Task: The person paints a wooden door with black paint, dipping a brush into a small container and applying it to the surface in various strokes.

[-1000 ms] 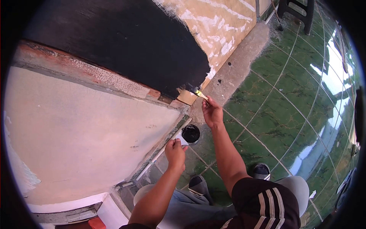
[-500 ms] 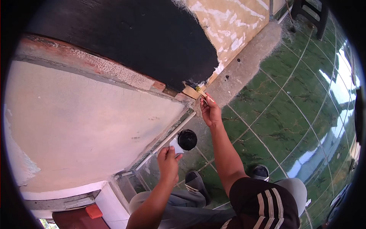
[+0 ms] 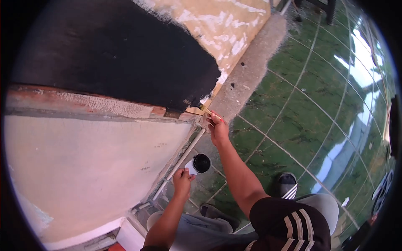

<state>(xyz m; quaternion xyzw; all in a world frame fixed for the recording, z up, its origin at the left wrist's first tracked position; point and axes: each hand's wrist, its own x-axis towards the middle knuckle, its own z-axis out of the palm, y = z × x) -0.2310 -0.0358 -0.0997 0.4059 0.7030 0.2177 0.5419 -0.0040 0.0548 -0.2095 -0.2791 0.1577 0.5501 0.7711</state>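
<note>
My right hand (image 3: 219,129) is closed on the handle of a small paintbrush (image 3: 205,109). Its dark bristles touch the lower corner of a board, where black paint (image 3: 138,54) meets a bare tan strip. White streaks mark the unpainted tan part (image 3: 226,31) of the board. Lower down, my left hand (image 3: 182,183) grips a small white container (image 3: 191,167) by its side, with black paint (image 3: 202,163) showing inside its round opening.
A pale wall (image 3: 92,163) stands at the left, with a white pipe (image 3: 184,154) along its foot. Green tiles (image 3: 293,113) cover the floor beside a rough cement strip (image 3: 255,54). Dark chair legs (image 3: 331,12) stand at the top right. My sandalled feet are below.
The view has shifted, so the board and floor sit further left. The brush remains at the board's lower corner, at a slightly different angle. Both hands keep their holds.
</note>
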